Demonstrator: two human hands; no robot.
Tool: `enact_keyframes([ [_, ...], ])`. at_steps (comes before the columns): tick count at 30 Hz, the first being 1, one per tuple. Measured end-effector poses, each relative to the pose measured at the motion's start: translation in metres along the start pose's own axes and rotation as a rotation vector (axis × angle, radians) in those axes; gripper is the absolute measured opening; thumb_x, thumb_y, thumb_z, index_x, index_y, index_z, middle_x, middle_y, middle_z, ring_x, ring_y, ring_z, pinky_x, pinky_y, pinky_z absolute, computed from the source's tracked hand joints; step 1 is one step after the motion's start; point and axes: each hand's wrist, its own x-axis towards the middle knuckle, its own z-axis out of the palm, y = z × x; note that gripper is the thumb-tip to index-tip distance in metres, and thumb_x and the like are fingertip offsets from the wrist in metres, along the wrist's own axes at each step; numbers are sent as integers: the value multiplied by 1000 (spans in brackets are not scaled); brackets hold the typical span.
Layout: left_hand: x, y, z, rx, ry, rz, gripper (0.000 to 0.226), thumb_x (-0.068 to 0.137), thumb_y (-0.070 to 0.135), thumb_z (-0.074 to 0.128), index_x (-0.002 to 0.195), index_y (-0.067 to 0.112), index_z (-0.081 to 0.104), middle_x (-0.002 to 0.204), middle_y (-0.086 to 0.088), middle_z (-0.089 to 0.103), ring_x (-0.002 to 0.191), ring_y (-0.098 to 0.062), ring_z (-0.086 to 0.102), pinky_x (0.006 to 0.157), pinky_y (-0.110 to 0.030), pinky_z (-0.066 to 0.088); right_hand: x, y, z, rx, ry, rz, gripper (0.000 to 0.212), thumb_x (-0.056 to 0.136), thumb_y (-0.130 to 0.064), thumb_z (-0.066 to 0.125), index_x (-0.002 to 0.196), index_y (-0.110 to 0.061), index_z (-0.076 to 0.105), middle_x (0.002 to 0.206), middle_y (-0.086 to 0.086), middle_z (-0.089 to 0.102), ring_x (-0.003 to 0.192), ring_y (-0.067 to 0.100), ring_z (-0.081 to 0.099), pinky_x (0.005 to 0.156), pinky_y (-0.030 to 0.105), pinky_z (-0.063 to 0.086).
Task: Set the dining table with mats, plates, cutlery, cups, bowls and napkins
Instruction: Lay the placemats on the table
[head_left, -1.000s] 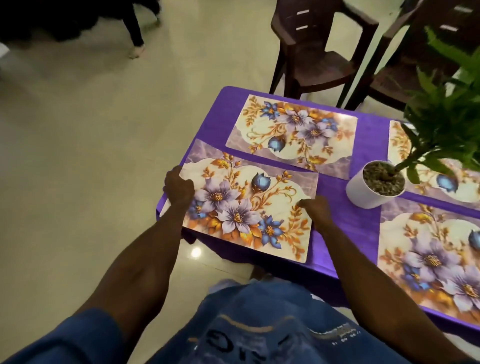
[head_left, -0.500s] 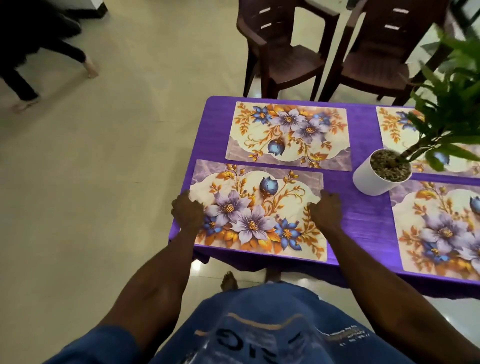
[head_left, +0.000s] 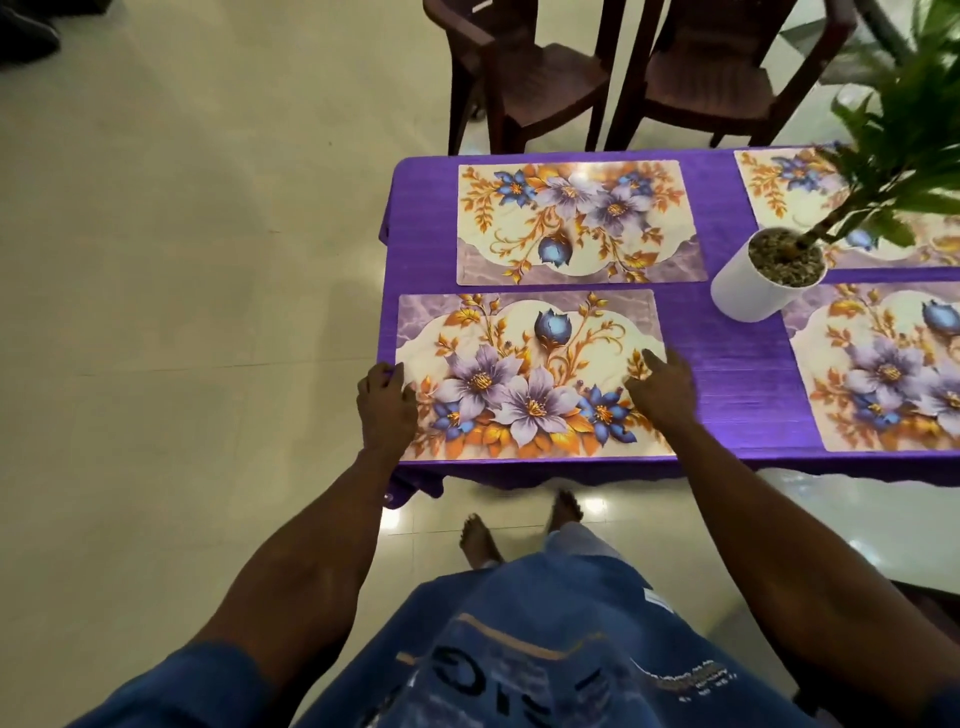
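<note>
A floral place mat (head_left: 524, 364) lies flat at the near left corner of the table with the purple cloth (head_left: 727, 364). My left hand (head_left: 385, 405) rests at the mat's left edge, fingers curled over the edge. My right hand (head_left: 665, 387) lies on the mat's right edge with fingers spread flat. A second mat (head_left: 579, 223) lies behind it. Two more mats sit on the right, one near (head_left: 883, 364) and one far (head_left: 789, 182), both partly cut off.
A white pot (head_left: 753, 291) with a green plant (head_left: 893, 145) stands between the mats at the right. Two dark brown plastic chairs (head_left: 524, 67) (head_left: 727, 62) stand behind the table. Pale tiled floor (head_left: 182, 312) spreads to the left. My bare feet (head_left: 519, 530) are under the table's near edge.
The near left mat has been turned square with the table edge and slid fully onto the table. My right hand's fingers have spread flat. The view has shifted right.
</note>
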Motion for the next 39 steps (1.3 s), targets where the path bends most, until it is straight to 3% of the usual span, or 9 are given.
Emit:
enact_keyframes([
  [11, -4, 13, -1, 41, -29, -73, 42, 94, 14, 56, 134, 5, 53, 138, -18, 46, 125, -37, 42, 98, -47, 40, 8, 10, 1, -42, -49, -22, 56, 94, -34, 61, 145, -18, 45, 153, 15, 33, 139, 37, 31, 113, 51, 32],
  [27, -3, 21, -9, 54, -74, -125, 44, 96, 19, 54, 138, 8, 49, 144, -15, 42, 129, -35, 38, 101, -46, 38, 2, 6, -10, -80, -116, -22, 59, 98, -38, 54, 151, -23, 33, 160, 9, 19, 147, 33, 17, 116, 49, 24],
  [35, -2, 32, -15, 11, -71, -167, 51, 96, 28, 56, 140, 7, 42, 144, -17, 43, 130, -35, 39, 104, -48, 36, -7, 0, -10, -38, -50, 2, 67, 96, -34, 56, 152, -17, 24, 160, 14, 17, 146, 35, 18, 115, 51, 26],
  [39, -12, 48, -11, 87, 13, -155, 47, 97, 27, 52, 138, 6, 44, 142, -18, 44, 128, -36, 40, 102, -47, 35, -19, -18, -2, -74, 65, -128, 61, 97, -28, 55, 148, -7, 30, 157, 18, 24, 144, 35, 22, 116, 46, 23],
])
